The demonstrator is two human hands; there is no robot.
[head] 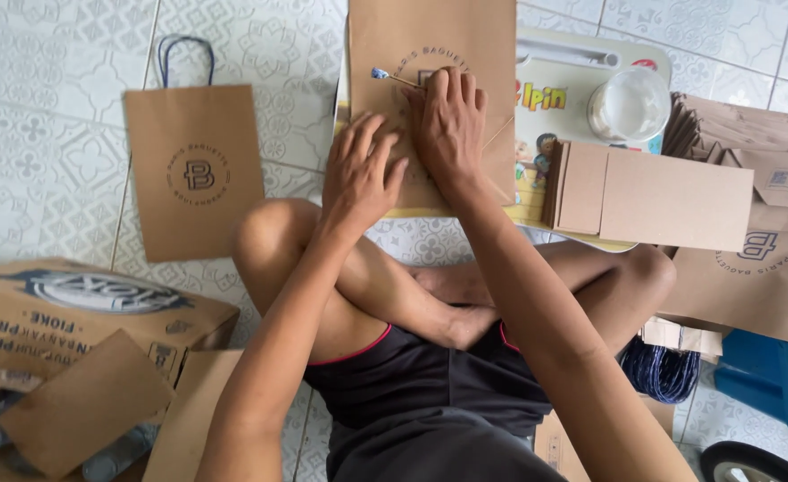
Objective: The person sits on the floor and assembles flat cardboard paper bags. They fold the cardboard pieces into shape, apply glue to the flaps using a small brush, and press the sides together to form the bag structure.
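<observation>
A flat brown paper bag lies on a low printed table in front of me. My left hand presses flat on the bag's lower left part. My right hand presses on its middle and holds a thin stick with a blue-smeared tip that points left. I sit cross-legged on the tiled floor.
A finished brown bag with blue cord handles lies on the floor at left. A stack of flat brown pieces, a clear plastic cup and more folded bags sit at right. A cardboard box is at lower left, blue cord at lower right.
</observation>
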